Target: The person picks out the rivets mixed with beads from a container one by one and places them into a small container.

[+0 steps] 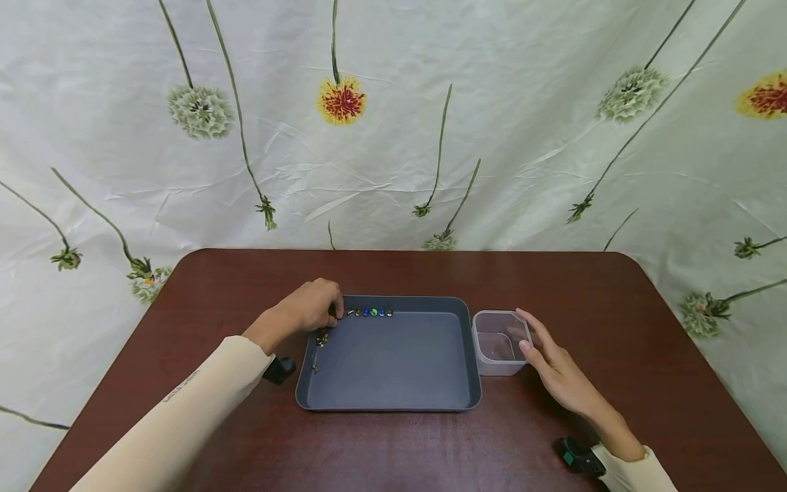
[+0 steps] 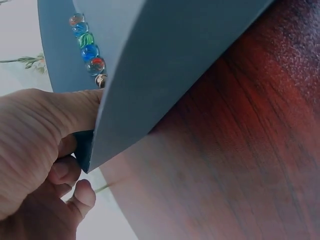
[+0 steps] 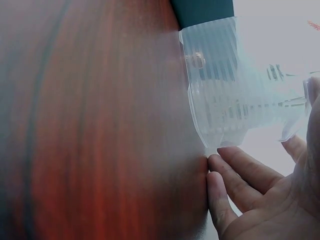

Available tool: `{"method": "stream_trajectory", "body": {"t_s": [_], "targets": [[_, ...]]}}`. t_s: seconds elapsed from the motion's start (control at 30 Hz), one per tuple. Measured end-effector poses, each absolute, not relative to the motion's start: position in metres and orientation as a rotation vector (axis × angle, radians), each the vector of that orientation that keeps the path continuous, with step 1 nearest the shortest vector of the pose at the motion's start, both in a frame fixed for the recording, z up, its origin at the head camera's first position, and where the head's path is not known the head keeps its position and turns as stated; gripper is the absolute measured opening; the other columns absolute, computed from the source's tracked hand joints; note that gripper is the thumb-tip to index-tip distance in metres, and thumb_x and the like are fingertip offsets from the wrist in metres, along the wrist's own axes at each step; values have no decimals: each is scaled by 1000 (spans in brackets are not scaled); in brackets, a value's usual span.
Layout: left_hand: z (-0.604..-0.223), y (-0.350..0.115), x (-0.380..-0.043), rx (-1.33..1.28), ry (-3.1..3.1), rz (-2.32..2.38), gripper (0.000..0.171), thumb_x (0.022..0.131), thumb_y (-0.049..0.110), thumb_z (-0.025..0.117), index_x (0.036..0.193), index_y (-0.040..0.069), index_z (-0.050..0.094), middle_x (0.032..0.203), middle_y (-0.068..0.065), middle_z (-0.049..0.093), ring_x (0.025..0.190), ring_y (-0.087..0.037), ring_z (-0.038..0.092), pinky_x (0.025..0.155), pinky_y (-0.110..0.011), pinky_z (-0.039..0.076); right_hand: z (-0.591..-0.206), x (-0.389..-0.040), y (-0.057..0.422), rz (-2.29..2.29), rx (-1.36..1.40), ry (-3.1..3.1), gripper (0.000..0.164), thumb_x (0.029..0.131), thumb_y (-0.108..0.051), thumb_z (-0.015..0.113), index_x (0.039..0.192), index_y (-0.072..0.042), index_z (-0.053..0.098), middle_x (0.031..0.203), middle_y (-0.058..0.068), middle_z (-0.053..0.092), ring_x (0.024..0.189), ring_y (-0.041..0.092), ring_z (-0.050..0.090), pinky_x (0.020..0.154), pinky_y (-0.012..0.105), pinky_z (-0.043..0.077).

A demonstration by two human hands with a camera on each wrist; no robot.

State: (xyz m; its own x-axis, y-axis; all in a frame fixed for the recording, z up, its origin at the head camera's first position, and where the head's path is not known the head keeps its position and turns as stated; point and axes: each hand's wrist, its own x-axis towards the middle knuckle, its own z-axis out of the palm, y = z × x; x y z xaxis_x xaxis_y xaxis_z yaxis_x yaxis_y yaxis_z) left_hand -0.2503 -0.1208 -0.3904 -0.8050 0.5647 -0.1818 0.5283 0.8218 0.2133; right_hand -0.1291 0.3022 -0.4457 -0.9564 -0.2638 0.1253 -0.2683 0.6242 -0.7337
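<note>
A dark grey rectangular tray (image 1: 393, 409) lies on the table. Along its far side runs a row of small glass marbles (image 1: 374, 312), with blue, green and orange ones in the left wrist view. More gold-brown marbles (image 1: 322, 337) sit by its left side. My left hand (image 1: 312, 305) is at the far left corner, thumb inside the tray beside the row's end; its fingertips are partly hidden, so I cannot see whether they pinch a marble. My right hand (image 1: 561, 374) touches the right side of a clear plastic container (image 1: 503, 369), thumb and index finger extended at its rim.
The dark red-brown wooden table (image 1: 393, 451) has rounded far corners. Behind it hangs a white cloth (image 1: 381, 164) printed with flowers. The container stands close against the tray's right side. A black device (image 1: 279, 370) is on the left wrist, another (image 1: 579, 456) on the right.
</note>
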Motion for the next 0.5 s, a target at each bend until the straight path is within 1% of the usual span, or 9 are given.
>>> {"method": "stream_trajectory", "body": {"t_s": [0.13, 0.2, 0.37, 0.5], "targets": [[-390, -121, -250, 870, 2778, 182, 8, 76, 10, 77, 82, 14, 73, 91, 0, 63, 89, -21, 61, 75, -38, 53, -447, -129, 303, 1296, 469, -2819, 57, 101, -17, 41, 150, -28, 15, 138, 12, 49, 122, 32, 53, 90, 51, 47], [-390, -121, -249, 882, 2782, 163, 7, 77, 10, 76, 82, 15, 73, 90, 0, 63, 90, -22, 61, 77, -41, 51, -447, -129, 303, 1310, 470, -2816, 57, 101, -16, 41, 150, -29, 14, 139, 13, 48, 122, 33, 52, 90, 55, 46], [-391, -121, -248, 893, 2794, 129, 7, 78, 12, 76, 83, 16, 74, 92, 0, 64, 94, -24, 60, 80, -47, 48, -447, -129, 302, 1329, 449, -2820, 55, 102, -20, 40, 150, -28, 15, 140, 13, 46, 121, 34, 53, 90, 56, 46], [-392, -121, -249, 904, 2802, 119, 7, 77, 13, 76, 83, 16, 74, 92, 0, 64, 96, -25, 61, 80, -46, 50, -447, -129, 303, 1344, 446, -2821, 54, 102, -21, 40, 151, -26, 16, 142, 14, 44, 122, 36, 51, 90, 58, 45]]}}
